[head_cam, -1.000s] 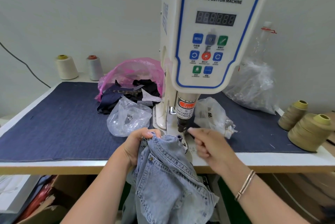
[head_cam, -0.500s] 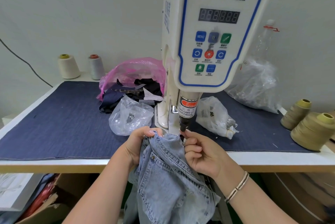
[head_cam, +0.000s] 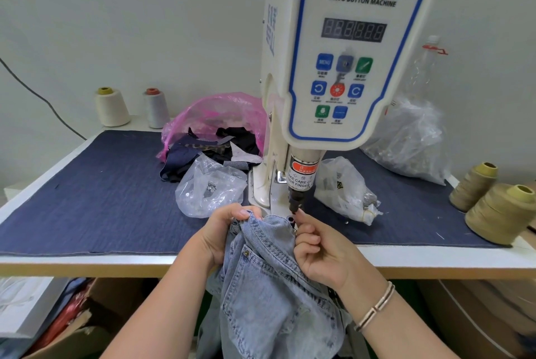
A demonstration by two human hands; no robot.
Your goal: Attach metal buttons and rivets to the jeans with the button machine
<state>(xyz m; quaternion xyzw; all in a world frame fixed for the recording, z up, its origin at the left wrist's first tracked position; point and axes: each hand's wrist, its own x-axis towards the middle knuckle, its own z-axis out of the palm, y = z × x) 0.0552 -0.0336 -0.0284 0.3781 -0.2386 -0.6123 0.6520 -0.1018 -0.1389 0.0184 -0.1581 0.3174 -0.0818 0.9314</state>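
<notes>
Hands at the press point of a white servo button machine with a blue-edged control panel (head_cam: 345, 56). Left hand (head_cam: 224, 232), fingers curled, grips a bunched fold of the light blue denim jeans (head_cam: 266, 286); right hand (head_cam: 316, 251) pinches the jeans' waistband edge just beside it, forefinger raised to the tip of the machine's dark punch (head_cam: 293, 205). The waistband lies stretched between the two hands directly beneath the punch; the rest of the jeans hangs from the hands over the front edge of the desk (head_cam: 87, 263). A small brass rivet (head_cam: 246, 254) shows on the pocket corner, just right of the left wrist. Whether a button sits under the right forefinger cannot be told. A banded metal bracelet (head_cam: 375, 308) circles the right wrist. Beyond the left hand, on the dark blue denim cloth (head_cam: 87, 199) covering the desk, lies a clear plastic bag of metal parts (head_cam: 210, 189); beyond the right hand, a second clear bag (head_cam: 345, 187). Well to the right of the right hand stand two olive thread cones (head_cam: 493, 210).
</notes>
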